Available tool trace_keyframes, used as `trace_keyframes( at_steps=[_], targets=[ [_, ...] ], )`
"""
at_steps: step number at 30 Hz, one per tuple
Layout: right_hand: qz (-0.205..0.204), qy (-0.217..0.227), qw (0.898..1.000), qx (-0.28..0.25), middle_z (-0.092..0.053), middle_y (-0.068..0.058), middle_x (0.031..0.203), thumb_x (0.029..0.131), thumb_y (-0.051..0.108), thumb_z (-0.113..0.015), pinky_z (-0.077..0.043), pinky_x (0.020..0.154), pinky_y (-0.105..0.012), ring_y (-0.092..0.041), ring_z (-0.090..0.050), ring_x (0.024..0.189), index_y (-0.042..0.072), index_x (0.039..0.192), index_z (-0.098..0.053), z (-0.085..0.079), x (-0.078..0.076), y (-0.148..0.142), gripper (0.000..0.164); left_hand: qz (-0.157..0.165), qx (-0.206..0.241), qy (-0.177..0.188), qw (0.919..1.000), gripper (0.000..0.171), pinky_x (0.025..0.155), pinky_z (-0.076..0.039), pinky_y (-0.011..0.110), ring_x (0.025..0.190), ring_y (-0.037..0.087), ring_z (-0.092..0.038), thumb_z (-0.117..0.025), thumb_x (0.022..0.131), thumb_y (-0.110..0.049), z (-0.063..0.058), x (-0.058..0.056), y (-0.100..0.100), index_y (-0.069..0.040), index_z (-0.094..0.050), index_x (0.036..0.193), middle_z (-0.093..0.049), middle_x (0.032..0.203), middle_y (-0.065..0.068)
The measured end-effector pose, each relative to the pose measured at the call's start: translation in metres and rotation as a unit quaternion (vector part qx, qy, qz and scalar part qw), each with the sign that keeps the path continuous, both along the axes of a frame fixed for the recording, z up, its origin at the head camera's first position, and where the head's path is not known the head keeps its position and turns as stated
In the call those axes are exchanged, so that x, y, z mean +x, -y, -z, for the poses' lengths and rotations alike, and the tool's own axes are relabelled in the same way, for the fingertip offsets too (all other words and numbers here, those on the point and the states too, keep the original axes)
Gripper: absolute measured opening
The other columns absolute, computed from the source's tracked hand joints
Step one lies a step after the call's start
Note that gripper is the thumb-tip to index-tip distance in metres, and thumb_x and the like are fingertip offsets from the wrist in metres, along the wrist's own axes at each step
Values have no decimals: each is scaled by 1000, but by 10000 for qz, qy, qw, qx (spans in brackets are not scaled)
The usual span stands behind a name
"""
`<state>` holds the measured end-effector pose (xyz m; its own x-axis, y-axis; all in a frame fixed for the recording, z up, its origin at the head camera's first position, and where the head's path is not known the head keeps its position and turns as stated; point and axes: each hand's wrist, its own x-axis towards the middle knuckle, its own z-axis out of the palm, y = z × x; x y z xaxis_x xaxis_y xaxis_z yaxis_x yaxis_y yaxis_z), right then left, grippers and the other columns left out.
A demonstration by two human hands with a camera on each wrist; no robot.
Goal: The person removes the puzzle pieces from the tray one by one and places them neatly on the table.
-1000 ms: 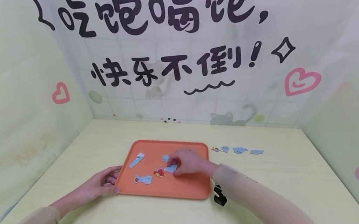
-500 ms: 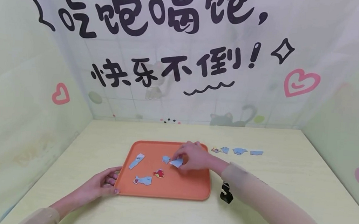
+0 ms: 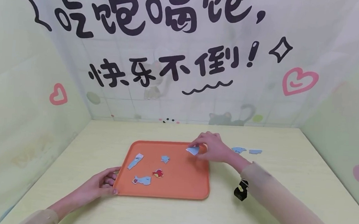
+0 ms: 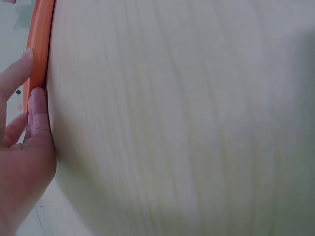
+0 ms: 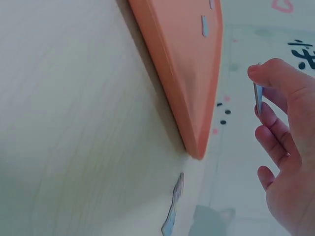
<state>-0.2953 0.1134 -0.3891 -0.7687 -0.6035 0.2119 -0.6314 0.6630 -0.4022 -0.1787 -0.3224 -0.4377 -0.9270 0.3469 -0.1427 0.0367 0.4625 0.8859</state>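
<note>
In the head view my right hand (image 3: 209, 147) pinches a flat light-blue puzzle piece (image 3: 193, 150) between thumb and fingers, above the back right corner of the orange tray (image 3: 179, 196). The right wrist view shows this piece (image 5: 259, 96) edge-on, off the surface. My left hand (image 3: 102, 183) holds the tray at its front left corner, thumb and fingers at the rim. Lying in the tray are a long blue piece (image 3: 135, 161), a blue piece with a reddish end (image 3: 141, 180), a red and yellow piece (image 3: 157, 173) and a small blue piece (image 3: 165, 158).
On the pale wooden table (image 3: 108, 131), beyond the tray's right side, lie two blue pieces, one irregular (image 3: 238, 150) and one a narrow strip (image 3: 255, 151). Another piece (image 5: 173, 204) shows near the tray corner in the right wrist view. Printed fabric walls (image 3: 180, 105) enclose the table.
My right hand has carried the blue piece from the tray's middle, back and to the right, up to its far right corner. My left hand stays at the tray's corner.
</note>
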Motion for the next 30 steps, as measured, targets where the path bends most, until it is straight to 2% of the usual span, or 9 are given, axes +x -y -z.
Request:
trace_keyframes(
  at_steps=[6, 12, 23, 30],
  targets=[
    [184, -463, 9983, -302, -67, 6, 102, 78, 23, -77, -31, 89, -46, -17, -52, 101, 28, 110, -74, -1, -4, -35, 33, -52, -56, 27, 10000, 86, 83, -53, 16, 98, 6, -54, -77, 85, -18, 0, 2, 2, 2, -27, 152, -47, 125, 22],
    [560, -600, 9956, -442, -69, 0, 104, 77, 20, -81, -28, 91, -50, -23, -53, 107, 21, 111, -73, -1, -5, -73, 35, -107, -107, 91, 9998, 87, 83, -52, 16, 98, 6, -54, -77, 85, -18, -1, 4, 2, 1, -27, 153, -47, 127, 22],
    [1202, -752, 9897, -223, -68, -7, 107, 79, 15, -79, -28, 86, -51, -30, -52, 106, 15, 113, -73, 1, -5, -149, 34, -26, 0, 58, 10000, 86, 83, -53, 15, 98, 6, -54, -77, 86, -18, -1, 2, -1, 3, -27, 152, -48, 126, 21],
    [1621, -776, 9837, -95, -66, -13, 109, 81, 17, -78, -30, 85, -59, -38, -50, 108, 15, 114, -73, -1, -5, -186, 33, -39, -36, 82, 10000, 87, 83, -53, 15, 98, 6, -55, -77, 85, -18, 0, 2, 1, 4, -26, 153, -47, 126, 22]
  ],
)
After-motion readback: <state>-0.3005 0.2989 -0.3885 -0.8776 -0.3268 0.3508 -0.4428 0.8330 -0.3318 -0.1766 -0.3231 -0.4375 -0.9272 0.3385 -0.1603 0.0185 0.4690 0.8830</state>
